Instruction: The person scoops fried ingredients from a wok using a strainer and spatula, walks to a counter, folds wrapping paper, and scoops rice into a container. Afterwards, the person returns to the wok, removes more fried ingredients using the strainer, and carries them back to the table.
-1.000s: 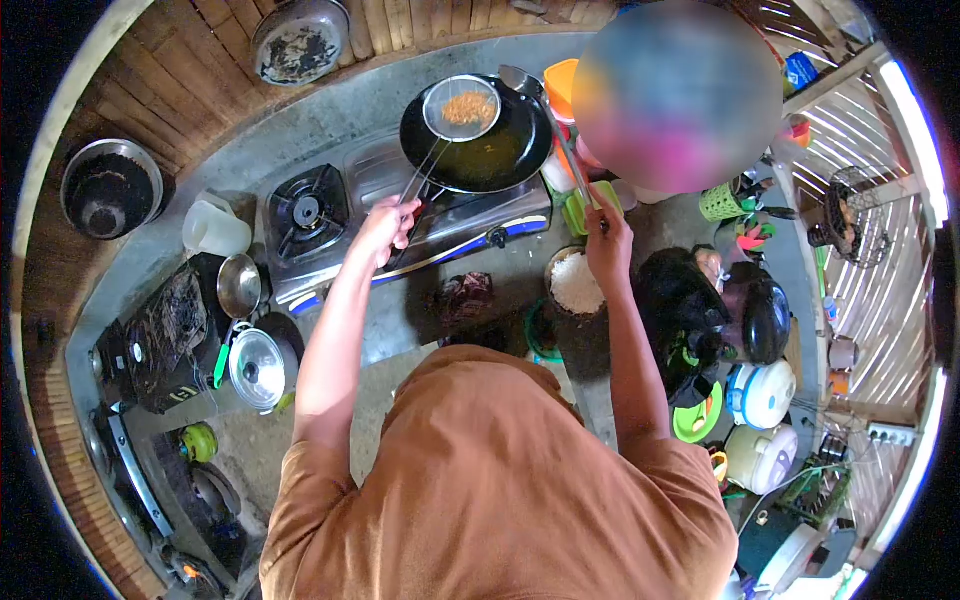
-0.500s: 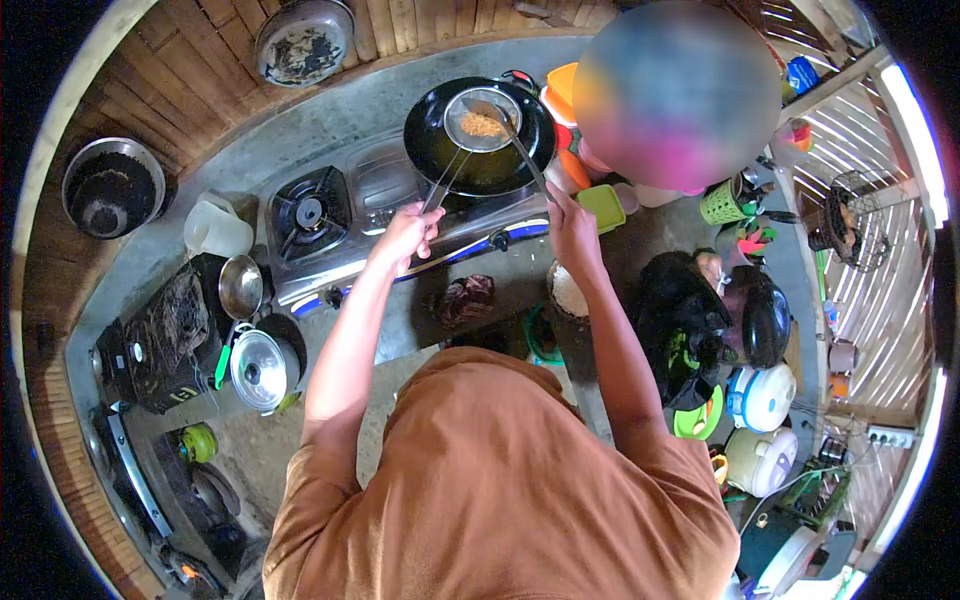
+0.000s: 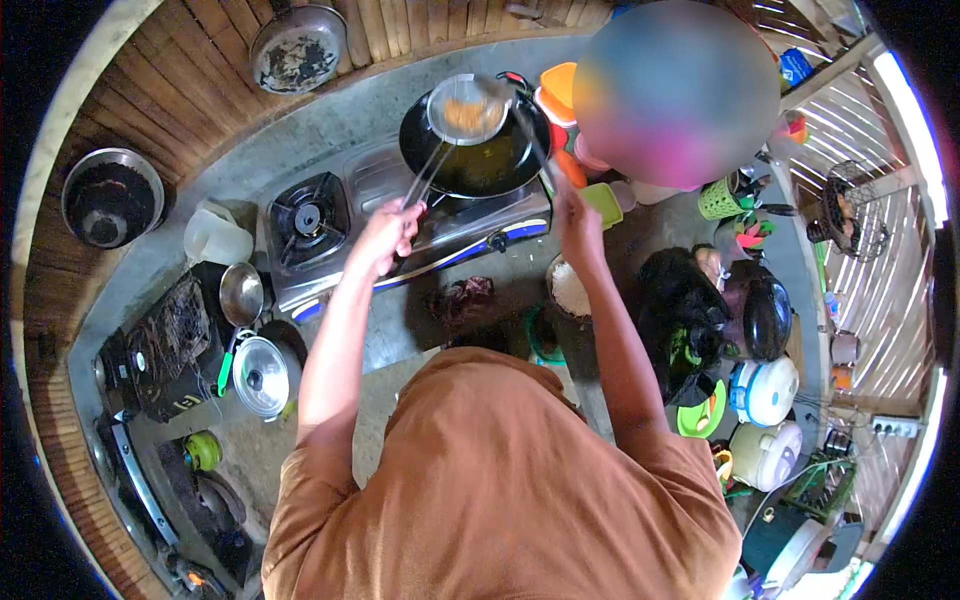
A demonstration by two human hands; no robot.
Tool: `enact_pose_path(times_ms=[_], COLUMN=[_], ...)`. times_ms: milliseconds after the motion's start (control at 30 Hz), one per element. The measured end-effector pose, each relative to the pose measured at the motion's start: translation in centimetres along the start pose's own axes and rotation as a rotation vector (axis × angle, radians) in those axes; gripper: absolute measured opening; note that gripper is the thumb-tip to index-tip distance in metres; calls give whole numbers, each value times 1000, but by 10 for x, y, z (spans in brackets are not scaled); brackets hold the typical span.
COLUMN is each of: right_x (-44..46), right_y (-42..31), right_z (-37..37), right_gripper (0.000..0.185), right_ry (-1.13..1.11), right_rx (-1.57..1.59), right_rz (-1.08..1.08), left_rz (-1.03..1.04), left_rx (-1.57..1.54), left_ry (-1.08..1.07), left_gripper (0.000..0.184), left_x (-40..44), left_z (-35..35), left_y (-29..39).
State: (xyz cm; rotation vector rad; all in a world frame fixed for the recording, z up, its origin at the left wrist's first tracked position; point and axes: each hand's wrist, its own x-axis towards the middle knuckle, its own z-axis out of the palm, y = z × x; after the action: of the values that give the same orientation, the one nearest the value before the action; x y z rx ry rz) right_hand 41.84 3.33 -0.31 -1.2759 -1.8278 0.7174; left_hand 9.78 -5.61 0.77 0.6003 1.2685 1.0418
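My left hand [image 3: 388,236] is closed around the long wire handle of a round mesh strainer [image 3: 440,118]. Golden-brown fried bits [image 3: 467,116] lie in the strainer, which is held above a black wok [image 3: 485,178] with oil in it. In my right hand [image 3: 579,222] is the handle of a metal spatula [image 3: 531,128]. Its blade is smeared by motion near the strainer's right rim. The wok stands on the right burner of a two-burner gas stove [image 3: 400,262].
The left burner [image 3: 308,216] has no pot on it. A white plastic jug [image 3: 217,236] and a lidded pot [image 3: 262,376] are to the left. A bowl of white grains [image 3: 571,290] sits near my right forearm. Black bags [image 3: 680,310] and a green container [image 3: 602,206] lie right.
The strainer has shifted slightly left and up, with my left hand moving left. The spatula's blade has moved from over the fried bits toward the strainer's right rim, and my right hand is lower.
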Motion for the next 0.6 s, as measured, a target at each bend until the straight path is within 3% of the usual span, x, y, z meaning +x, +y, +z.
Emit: enact_pose_path(times_ms=[67, 200, 267, 333, 400, 500, 600], right_x=[-7, -11, -2, 2, 4, -10, -15], right_y=[22, -16, -44, -61, -45, 14, 4], right_z=[10, -9, -24, -32, -25, 9, 8], right_gripper=[35, 36, 37, 38, 38, 39, 38], right_ry=[-53, -46, 95, 53, 122, 31, -42], right_rx=[-91, -98, -98, -113, -144, -120, -76], right_rz=[27, 8, -151, -39, -192, -83, -28], left_rz=[-55, 19, 95, 128, 67, 16, -55], left_rx=[14, 74, 133, 110, 61, 42, 84], left_ry=[53, 78, 74, 60, 48, 28, 95], left_gripper=[12, 12, 13, 14, 12, 10, 9], left_x=[5, -23, -35, -42, -32, 2, -3], left_z=[3, 15, 19, 24, 22, 9, 11], left_y=[-14, 29, 52, 61, 49, -3, -3])
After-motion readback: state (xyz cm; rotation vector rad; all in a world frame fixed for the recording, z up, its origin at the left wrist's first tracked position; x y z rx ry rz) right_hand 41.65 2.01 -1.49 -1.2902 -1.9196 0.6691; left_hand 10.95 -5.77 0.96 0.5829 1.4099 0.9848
